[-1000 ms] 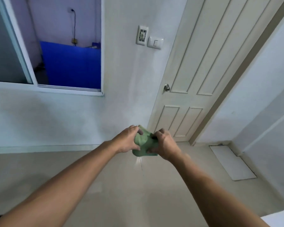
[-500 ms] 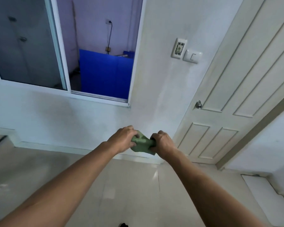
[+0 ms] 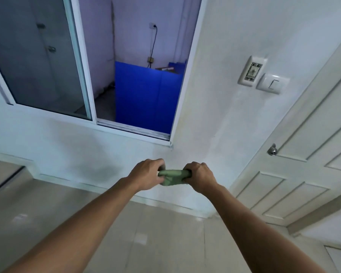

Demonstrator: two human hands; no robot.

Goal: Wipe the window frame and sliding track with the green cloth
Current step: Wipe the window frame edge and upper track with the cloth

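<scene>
Green cloth (image 3: 173, 176) sits bunched between left hand (image 3: 146, 173) and right hand (image 3: 199, 176), both grips clamped on it, below the sliding track (image 3: 133, 128) (untouched). Fold a firm edge before pressing into the groove.

Two bare forearms are seen reaching in from the lower edge — no sleeves, watch or rings are worn. The left hand (image 3: 146, 172) and right hand (image 3: 200, 177) are ungloved — knuckles and finger backs are shown.
</scene>
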